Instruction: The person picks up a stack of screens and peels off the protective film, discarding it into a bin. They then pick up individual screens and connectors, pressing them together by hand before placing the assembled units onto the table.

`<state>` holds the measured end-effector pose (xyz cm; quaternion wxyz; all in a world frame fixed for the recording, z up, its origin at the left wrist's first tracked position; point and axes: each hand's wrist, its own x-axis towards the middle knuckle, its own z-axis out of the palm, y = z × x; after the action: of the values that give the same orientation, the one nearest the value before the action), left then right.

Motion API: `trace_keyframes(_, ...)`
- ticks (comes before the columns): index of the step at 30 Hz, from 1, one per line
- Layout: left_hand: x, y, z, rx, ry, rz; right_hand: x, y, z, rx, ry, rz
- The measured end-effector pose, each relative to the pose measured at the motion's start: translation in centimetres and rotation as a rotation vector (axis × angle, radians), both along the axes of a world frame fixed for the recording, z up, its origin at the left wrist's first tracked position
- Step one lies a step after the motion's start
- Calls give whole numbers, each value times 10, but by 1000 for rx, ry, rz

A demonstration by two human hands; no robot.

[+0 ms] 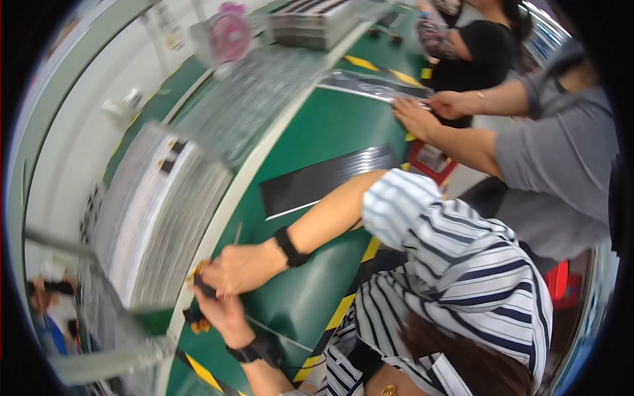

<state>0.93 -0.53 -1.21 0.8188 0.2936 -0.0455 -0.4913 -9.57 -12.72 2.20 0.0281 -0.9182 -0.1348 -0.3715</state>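
Note:
My two hands meet over the green worktable (297,297), beside its pale raised edge. My right hand (241,269), with a black band on the wrist, is closed with its fingertips at a small black and amber piece (203,285). Just below it, my left hand (224,318) pinches at the same piece; its wrist also carries a black band. Another black and orange bit (196,320) shows beside the left fingers. Blur and overlapping fingers hide the piece's exact kind. A flat, glossy dark panel (297,191) lies on the table beyond my right forearm.
Stacked thin trays (178,224) stand on the ledge to the left, with clear plastic trays (264,79) and a pink fan (230,36) farther off. A co-worker's hands (419,115) press on another dark panel (370,86). Yellow-black tape (340,310) lines the table edge.

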Motion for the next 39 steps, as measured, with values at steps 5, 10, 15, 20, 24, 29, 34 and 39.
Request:
trace_keyframes(5, -34, -45, 8, 29, 117, 74, -20, -30, -9, 22, 93, -167)
trace_keyframes(10, -4, -12, -11, -253, 197, -90, -4, -14, 2, 156, 99, -58)
trace_keyframes(15, -16, -21, 12, -67, 337, 24, 3, -66, 51, 124, -105, -308)
trace_keyframes(20, -19, -32, -5, -182, 402, -36, 7, -163, 72, 98, -33, -533)
trace_keyframes(24, -11, -17, 3, -58, 372, -14, 43, -176, 79, 174, 75, -196)
trace_keyframes(29, -15, -24, -4, -32, 374, -30, 36, -179, 104, 114, 305, -226)
trace_keyframes(34, -20, -27, -3, 11, 336, -11, 34, -183, 97, 6, 95, -279)
trace_keyframes(39, -21, -28, -2, 74, 323, 31, 25, -198, 97, -162, 57, -453)
